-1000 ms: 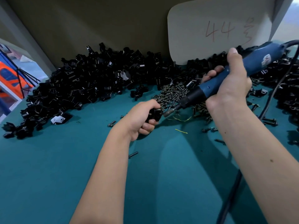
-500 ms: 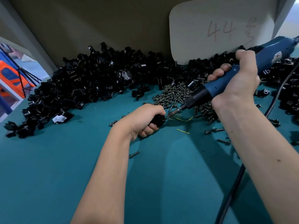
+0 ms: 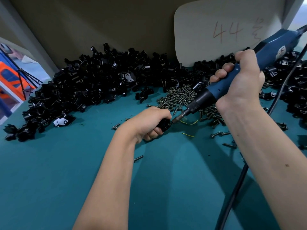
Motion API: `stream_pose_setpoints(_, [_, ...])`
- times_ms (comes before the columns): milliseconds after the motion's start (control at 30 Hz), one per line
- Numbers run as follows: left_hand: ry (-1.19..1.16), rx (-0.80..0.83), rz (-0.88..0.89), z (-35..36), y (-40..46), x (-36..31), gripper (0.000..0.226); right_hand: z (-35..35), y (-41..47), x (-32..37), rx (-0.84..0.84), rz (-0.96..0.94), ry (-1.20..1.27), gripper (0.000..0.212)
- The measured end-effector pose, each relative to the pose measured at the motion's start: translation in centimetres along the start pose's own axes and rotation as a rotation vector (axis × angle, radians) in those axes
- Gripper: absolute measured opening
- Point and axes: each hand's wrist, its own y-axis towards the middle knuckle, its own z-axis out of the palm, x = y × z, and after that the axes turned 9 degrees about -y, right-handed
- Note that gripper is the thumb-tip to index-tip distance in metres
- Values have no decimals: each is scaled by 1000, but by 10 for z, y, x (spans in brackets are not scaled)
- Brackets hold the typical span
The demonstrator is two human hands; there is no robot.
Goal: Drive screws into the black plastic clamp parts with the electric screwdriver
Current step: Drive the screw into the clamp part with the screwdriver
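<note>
Left hand (image 3: 149, 122): grips black clamp part (image 3: 163, 125) on teal table (image 3: 49, 171). Right hand (image 3: 239, 80): grips blue electric screwdriver (image 3: 216, 90), bit tip at the part. Behind: screw pile (image 3: 179, 97), clamp heap (image 3: 93, 80), card marked "44" (image 3: 224, 30).

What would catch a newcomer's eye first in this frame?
Probably the blue electric screwdriver gripped in the right hand, its bit angled down to a black clamp part held in the left hand at centre. Behind them a big heap of black clamp parts curves along the back of the teal table, with a pile of screws beside it.
</note>
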Motion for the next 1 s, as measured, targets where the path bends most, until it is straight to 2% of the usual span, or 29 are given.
stream_pose_setpoints(367, [-19,-23,-14,2,0,0,14,12,-14,6,107,-137,-49,18])
stream_pose_setpoints(633, [-135,0,-19,0,-2,3,19,11,-15,2,109,-126,-13,16])
stream_pose_setpoints(1000, [-131,17,-14,-3,-2,4,20,12,-18,-1,134,-148,-10,17])
